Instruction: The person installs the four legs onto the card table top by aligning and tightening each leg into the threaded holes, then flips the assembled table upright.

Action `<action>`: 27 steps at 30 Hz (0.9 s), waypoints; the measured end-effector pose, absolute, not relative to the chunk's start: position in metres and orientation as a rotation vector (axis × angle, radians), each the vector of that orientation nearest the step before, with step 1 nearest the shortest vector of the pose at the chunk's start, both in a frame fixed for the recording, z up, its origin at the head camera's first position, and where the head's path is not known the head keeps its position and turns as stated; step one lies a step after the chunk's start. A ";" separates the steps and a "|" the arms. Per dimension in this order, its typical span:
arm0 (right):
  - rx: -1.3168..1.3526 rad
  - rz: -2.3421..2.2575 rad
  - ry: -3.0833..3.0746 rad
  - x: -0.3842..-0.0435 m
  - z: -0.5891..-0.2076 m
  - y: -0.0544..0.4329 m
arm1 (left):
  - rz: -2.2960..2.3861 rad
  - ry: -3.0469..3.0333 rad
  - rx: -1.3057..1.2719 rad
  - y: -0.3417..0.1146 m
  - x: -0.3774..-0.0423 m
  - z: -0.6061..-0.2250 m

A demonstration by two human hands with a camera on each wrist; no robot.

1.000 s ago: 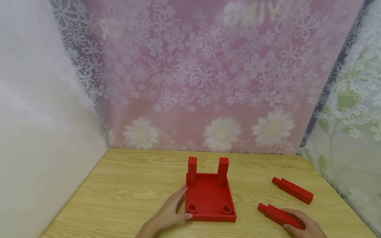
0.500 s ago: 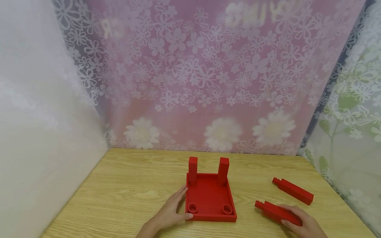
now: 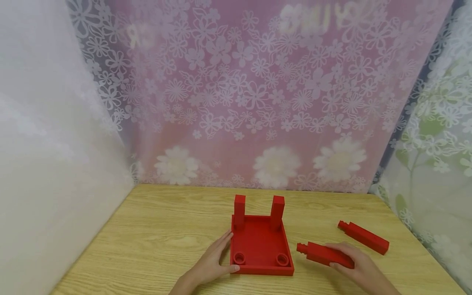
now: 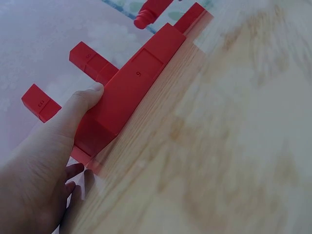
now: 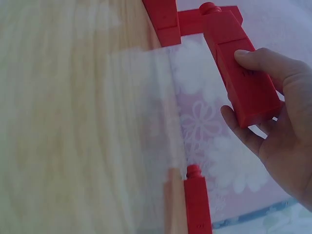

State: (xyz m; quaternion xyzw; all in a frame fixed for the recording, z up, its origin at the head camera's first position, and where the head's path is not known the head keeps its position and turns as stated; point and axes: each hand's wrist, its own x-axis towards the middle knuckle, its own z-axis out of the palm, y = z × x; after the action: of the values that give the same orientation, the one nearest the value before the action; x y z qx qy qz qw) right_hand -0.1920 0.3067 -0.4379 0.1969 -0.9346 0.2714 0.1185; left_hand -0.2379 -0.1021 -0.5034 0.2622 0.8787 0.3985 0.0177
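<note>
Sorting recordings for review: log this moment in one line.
left hand: touches red tray | right hand: holds red post | other loose post: on table

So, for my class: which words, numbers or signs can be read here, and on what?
"6" or "9", depending which way up: tray.
Perhaps "133", too small to be sure: left upright post.
A number, too small to read surely: right upright post.
Blurred marks, unreadable: held post; lying post.
Pale letters, too blurred to read surely: backdrop.
</note>
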 end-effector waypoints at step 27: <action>0.985 0.980 -2.521 -0.213 -0.417 0.243 | 1.240 2.738 0.810 -0.102 -0.237 -0.504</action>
State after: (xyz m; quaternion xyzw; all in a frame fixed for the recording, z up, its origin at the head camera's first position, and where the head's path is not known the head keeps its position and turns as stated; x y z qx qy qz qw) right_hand -0.2128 0.2425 -0.4171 0.3391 -0.8683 0.3375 0.1311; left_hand -0.2366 -0.1018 -0.5038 0.2602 0.8794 0.3983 0.0141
